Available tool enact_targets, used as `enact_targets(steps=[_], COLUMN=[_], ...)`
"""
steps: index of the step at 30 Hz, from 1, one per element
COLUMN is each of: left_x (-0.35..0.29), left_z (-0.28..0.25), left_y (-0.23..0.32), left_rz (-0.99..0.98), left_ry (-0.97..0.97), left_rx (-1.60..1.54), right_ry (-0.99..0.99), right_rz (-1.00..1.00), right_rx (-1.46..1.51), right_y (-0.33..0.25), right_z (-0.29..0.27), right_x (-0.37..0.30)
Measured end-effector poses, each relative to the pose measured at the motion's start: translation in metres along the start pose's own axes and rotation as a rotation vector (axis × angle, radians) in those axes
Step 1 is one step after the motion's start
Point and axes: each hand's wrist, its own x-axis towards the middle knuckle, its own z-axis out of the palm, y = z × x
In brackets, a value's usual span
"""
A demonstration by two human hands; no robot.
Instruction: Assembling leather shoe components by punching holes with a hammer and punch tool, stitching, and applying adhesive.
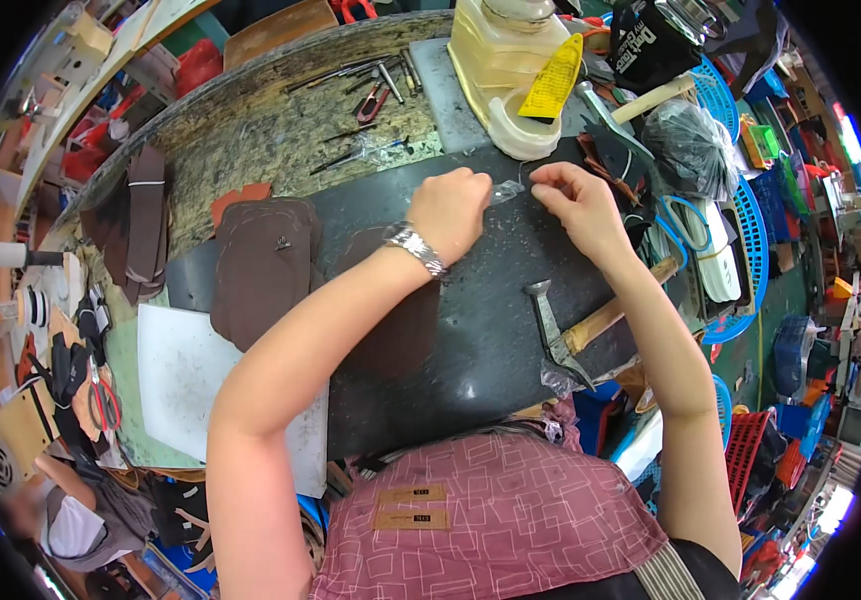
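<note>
My left hand (450,212), with a metal watch band at the wrist, is closed in a fist over the black work mat (470,330). A small crumpled piece of clear plastic (505,191) shows at its fingers; whether they grip it is unclear. Just to the right, the thumb and fingertips of my right hand (582,207) are pinched together. Whatever they hold is too small to make out. Dark brown leather pieces (265,265) lie stacked left of my left arm, with a small dark item on top. Another brown piece (395,330) is partly under my left forearm.
A hammer (590,325) with a wooden handle lies near my right forearm. Beyond my hands stands a cream plastic container (510,70) with a yellow tag. Blue-handled scissors (685,225) and blue baskets (750,250) are at right. A white board (185,370) lies at left.
</note>
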Motion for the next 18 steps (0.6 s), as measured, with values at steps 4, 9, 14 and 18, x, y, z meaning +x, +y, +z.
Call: enact_targets(steps=[4, 9, 14, 18], left_x=[0.004, -0.008, -0.079, -0.11], left_z=[-0.023, -0.066, -0.064, -0.062], left_y=[-0.008, 0.002, 0.063, 0.076], left_rz=[0.014, -0.039, 0.199, 0.109], left_ry=[-0.111, -0.311, -0.657, -0.242], left_rx=[-0.131, -0.158, -0.346, -0.29], right_ry=[-0.097, -0.121, -0.131, -0.317], right_rz=[-0.229, -0.424, -0.478, -0.111], right_rx=[-0.29, -0.449, -0.565, -0.043], right_y=[0.009, 0.019, 0.015, -0.022], right_z=[-0.003, 0.016, 0.019, 0.012], right_x=[-0.002, 0.006, 0.018, -0.002])
